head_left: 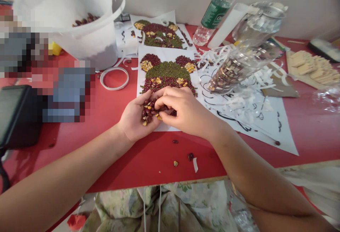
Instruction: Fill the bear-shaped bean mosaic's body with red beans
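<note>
The left hand lies palm up over the lower edge of a paper sheet, its grip half-closed and cupped around a heap of red beans and a few corn kernels. The right hand arches just above, its fingers bunched down at the heap; whether they pinch any beans, I cannot tell. The sheet carries a round-eared mosaic of red beans, green beans and corn, with a second mosaic behind it toward the far edge of the red worktop. A white bucket holding beans stands near the far left corner, a clear bottle with beans inside lies right of the mosaic, and loose beans sit near the front edge.
</note>
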A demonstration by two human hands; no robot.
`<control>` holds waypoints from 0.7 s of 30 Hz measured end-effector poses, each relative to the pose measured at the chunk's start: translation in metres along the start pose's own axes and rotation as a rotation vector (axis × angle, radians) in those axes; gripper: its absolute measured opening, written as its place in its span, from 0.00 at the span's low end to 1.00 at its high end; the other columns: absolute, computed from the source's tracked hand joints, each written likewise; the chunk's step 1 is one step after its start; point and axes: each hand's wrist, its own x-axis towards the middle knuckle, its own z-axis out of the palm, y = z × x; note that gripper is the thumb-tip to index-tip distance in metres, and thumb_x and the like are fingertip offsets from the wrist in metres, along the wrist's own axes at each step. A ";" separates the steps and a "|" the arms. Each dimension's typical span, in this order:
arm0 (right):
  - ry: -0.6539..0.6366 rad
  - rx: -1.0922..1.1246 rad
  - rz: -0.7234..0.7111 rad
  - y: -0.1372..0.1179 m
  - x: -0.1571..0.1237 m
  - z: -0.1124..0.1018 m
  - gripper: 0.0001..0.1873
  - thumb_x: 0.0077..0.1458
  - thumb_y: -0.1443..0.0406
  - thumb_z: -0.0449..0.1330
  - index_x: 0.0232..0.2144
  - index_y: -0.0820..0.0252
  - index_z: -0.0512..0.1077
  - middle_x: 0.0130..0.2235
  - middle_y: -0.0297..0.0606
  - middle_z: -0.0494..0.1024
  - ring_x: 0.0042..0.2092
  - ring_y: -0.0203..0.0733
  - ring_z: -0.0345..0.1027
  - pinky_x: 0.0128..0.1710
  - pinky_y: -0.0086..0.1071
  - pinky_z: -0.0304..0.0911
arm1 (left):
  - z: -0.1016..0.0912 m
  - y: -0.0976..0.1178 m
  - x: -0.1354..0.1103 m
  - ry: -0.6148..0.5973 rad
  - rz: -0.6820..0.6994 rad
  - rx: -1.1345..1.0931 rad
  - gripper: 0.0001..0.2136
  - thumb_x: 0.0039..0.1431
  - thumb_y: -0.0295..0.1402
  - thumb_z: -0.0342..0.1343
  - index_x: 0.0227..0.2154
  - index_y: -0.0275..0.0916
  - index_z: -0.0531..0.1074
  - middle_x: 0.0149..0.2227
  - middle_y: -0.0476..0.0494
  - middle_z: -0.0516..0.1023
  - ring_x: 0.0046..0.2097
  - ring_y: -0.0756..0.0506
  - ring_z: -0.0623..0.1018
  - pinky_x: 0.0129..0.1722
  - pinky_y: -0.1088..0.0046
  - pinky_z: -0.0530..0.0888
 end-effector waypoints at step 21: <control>0.496 0.124 -0.049 0.017 0.003 0.010 0.03 0.58 0.68 0.58 0.33 0.55 0.68 0.34 0.33 0.66 0.35 0.36 0.63 0.38 0.35 0.61 | 0.000 0.032 -0.003 -0.118 0.339 0.006 0.19 0.73 0.31 0.39 0.61 0.29 0.62 0.60 0.38 0.74 0.62 0.47 0.73 0.58 0.69 0.74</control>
